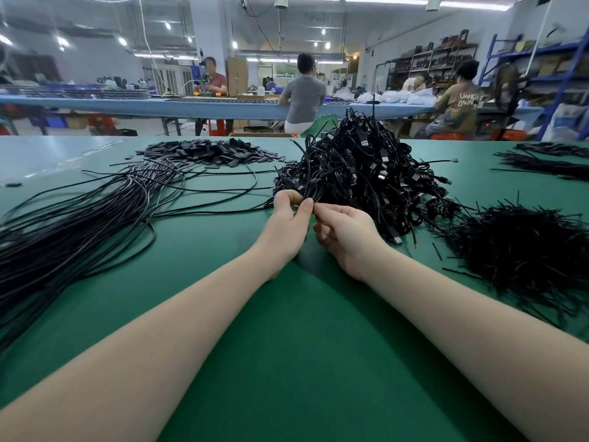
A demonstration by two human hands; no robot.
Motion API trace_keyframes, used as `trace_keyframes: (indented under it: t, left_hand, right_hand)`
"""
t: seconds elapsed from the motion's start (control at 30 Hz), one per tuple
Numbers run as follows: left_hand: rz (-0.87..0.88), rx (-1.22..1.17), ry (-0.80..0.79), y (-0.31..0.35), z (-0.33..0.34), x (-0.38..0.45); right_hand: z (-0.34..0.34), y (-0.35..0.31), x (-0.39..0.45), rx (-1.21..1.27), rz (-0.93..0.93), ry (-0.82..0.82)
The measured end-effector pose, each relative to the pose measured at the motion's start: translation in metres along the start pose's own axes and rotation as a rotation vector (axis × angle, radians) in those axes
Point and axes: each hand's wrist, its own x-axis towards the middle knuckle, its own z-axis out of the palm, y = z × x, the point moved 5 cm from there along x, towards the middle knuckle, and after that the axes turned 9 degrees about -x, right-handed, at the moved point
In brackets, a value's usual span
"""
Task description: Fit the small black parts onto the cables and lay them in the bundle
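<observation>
A tall tangled heap of black cables [366, 167] with plug ends stands at the centre of the green table [287, 346]. At the heap's near left foot, my left hand [288, 218] pinches a thin black cable between thumb and fingers. My right hand [344, 231] meets it fingertip to fingertip and pinches the same cable. Whether a small black part is between the fingers is hidden. A long bundle of black cables [79, 218] lies spread out on the left. Small flat black parts [207, 153] lie in a pile at the back left.
A loose heap of short black pieces [522, 250] lies to the right, with more thin bundles [548, 161] at the far right. Beyond the table's far edge, people sit at a long blue bench [191, 108]; shelving stands at the right.
</observation>
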Motion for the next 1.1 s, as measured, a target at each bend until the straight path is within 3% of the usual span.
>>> trace_keyframes:
  t: [0.27, 0.67, 0.87, 1.1]
  left_hand:
    - [-0.137, -0.231, -0.138, 0.008, -0.004, -0.008]
    - [-0.210, -0.258, -0.238, 0.010, -0.004, -0.011]
    - [-0.206, -0.234, -0.166, 0.007, -0.002, -0.008]
    - [-0.264, -0.161, -0.203, 0.011, -0.005, -0.009]
  right_hand:
    - [0.001, -0.003, -0.004, -0.078, -0.016, -0.071]
    - [-0.008, -0.012, -0.001, -0.398, -0.009, -0.174]
    - [-0.006, -0.038, 0.001, -1.092, -0.479, 0.001]
    - [-0.003, -0.047, -0.013, -1.342, -0.737, 0.086]
